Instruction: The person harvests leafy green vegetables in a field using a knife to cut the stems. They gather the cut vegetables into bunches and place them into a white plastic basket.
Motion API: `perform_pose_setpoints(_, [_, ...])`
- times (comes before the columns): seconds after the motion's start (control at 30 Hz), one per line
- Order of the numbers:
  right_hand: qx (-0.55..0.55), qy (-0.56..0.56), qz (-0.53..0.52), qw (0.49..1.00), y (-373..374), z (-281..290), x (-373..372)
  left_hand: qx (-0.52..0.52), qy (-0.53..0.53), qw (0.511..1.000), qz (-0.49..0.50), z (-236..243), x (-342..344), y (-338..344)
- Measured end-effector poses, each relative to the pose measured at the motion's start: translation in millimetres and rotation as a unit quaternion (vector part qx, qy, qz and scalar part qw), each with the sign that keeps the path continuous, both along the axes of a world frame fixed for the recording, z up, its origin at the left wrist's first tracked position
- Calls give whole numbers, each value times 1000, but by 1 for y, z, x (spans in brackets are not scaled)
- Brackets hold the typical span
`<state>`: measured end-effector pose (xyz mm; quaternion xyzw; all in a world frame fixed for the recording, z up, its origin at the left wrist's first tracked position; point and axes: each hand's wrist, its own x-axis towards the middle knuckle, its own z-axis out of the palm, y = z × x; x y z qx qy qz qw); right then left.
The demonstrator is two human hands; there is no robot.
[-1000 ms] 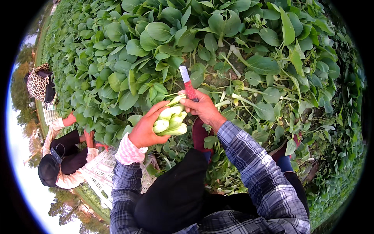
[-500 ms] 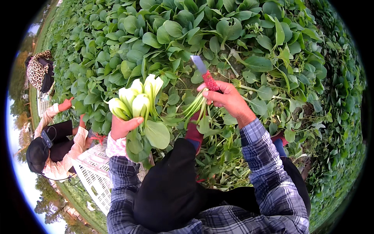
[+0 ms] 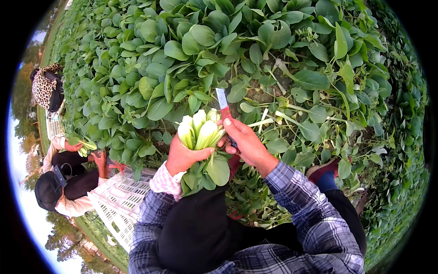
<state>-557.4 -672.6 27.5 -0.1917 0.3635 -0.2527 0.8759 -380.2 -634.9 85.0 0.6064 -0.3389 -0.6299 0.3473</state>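
My left hand (image 3: 181,154) is closed around a bunch of bok choy (image 3: 206,135), its pale stem ends up and its green leaves hanging below the fist. Close against the bunch's right side, my right hand (image 3: 244,142) grips a small knife (image 3: 222,100) with a red patterned handle. The blade points up and slightly left, above the stems. The right fingers are bent by the bunch; whether they also touch a stem I cannot make out.
Dense bok choy plants (image 3: 137,73) fill the bed ahead. Cut leaves and stalks (image 3: 292,121) litter the ground at right. A white slatted crate (image 3: 119,205) stands left of my arm. A co-worker (image 3: 68,182) crouches beyond it, holding greens; another person (image 3: 46,86) is farther off.
My hands have come together; the bunch moved right and down, the knife left. The loose thin stalks in my right hand are no longer seen there. The co-worker now holds greens.
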Motion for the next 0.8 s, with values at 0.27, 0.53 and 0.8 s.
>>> perform_pose_setpoints(0.27, [-387, 342, 136, 846, -24, -82, -11, -24, -254, 928, -269, 3, 3, -38])
perform_pose_setpoints(0.53, [-367, 393, 91, 839, -59, -122, 25, 25, -534, 664, -523, -37, -1, -89])
perform_pose_setpoints(0.8, [-364, 339, 45, 866, -53, -134, 39, -148, -687, 504, -502, -77, 36, -75])
